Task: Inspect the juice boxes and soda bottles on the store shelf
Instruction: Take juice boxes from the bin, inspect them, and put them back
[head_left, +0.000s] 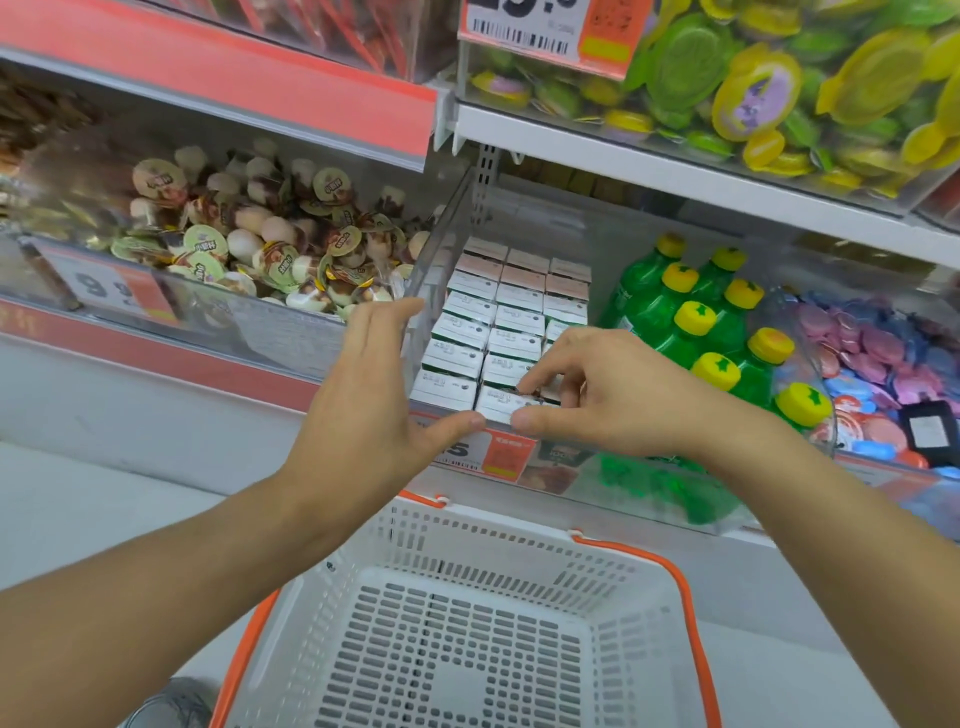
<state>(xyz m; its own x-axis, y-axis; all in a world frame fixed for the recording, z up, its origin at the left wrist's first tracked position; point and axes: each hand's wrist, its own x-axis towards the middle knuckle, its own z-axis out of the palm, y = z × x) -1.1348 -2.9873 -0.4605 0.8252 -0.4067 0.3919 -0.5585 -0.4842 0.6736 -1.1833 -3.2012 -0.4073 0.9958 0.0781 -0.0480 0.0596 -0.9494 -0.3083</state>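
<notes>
Store aisle w/ white metal shelves (597, 150) edged in red price strips, clear plastic bins along the fronts. Far left bin held round foil-lidded snack cups (249, 234) in a loose heap. Left hand (374, 395) was flat, fingers straight and together, pressed vs. the clear divider (441, 249) at the bin's left wall, thumb on the front lip; holding nothing. Centre bin: juice boxes (493, 322), white card cartons, rectangular, standing upright in 3 tight rows running near-to-far, tops facing up. Right hand (587, 395) had fingers curled in a narrow pinch on the top of a near-row carton, thumb at its front edge. Right of that, soda bottles (696, 332), glossy green plastic w/ yellow caps, upright but leaning back a bit, necks pointing up and away. Far right: pink and blue round packs (872, 358). Top right bin: yellow-green lidded cups (779, 83). Below hands, white perforated plastic basket (467, 613) w/ orange handles.
</notes>
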